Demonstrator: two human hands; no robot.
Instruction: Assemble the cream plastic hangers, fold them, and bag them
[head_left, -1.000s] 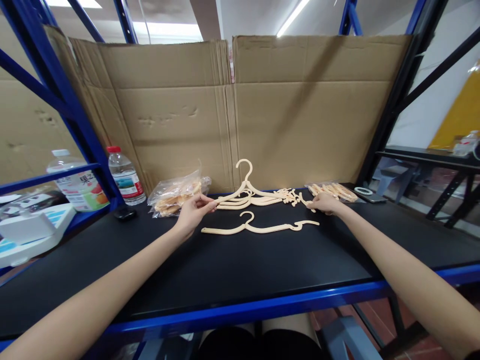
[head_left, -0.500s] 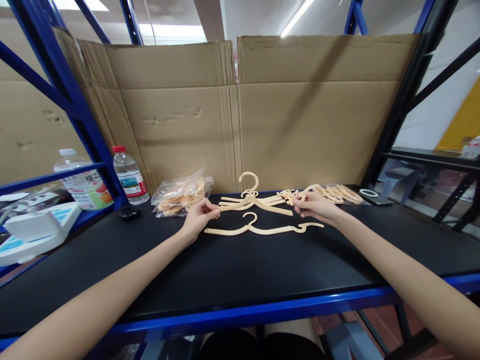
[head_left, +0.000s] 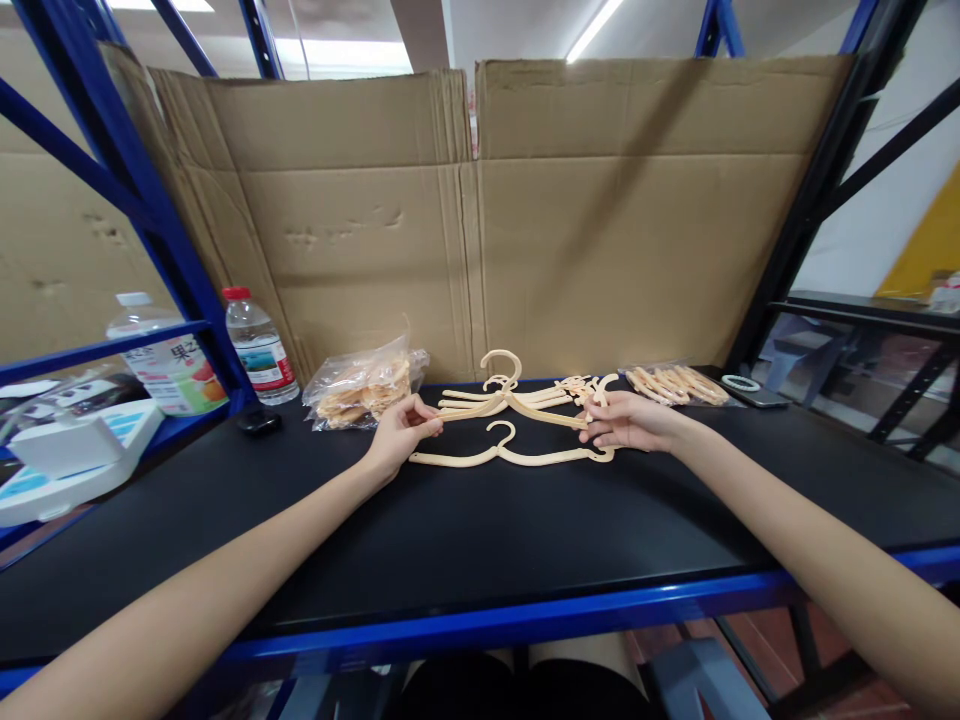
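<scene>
A pale cream clothes hanger (head_left: pixel 547 413) is held slightly raised, its hook pointing up. My left hand (head_left: pixel 400 437) pinches its left arm end between thumb and fingers. At the right arm's tip, my right hand (head_left: pixel 631 421) is closed on a small curved hanger piece (head_left: pixel 608 381); whether the piece is joined to the arm is hidden by the fingers. Nearer me, a second hanger (head_left: pixel 547 459) lies flat on the black tabletop (head_left: pixel 480 540), a similar piece at its right end partly covered by my right hand. More hangers (head_left: pixel 457 394) lie behind the held one.
Loose small pieces (head_left: pixel 574 387) lie behind the hangers. A plastic bag of pale parts (head_left: pixel 364 388) rests at left, another bag (head_left: pixel 679 384) at right near a phone (head_left: pixel 757 396). A red-capped bottle (head_left: pixel 259 350) and a black object (head_left: pixel 259 421) stand left. Cardboard (head_left: pixel 637 220) walls the back.
My right hand has brought the curved piece left to the held hanger's right tip. My left hand keeps its pinch almost in the same place.
</scene>
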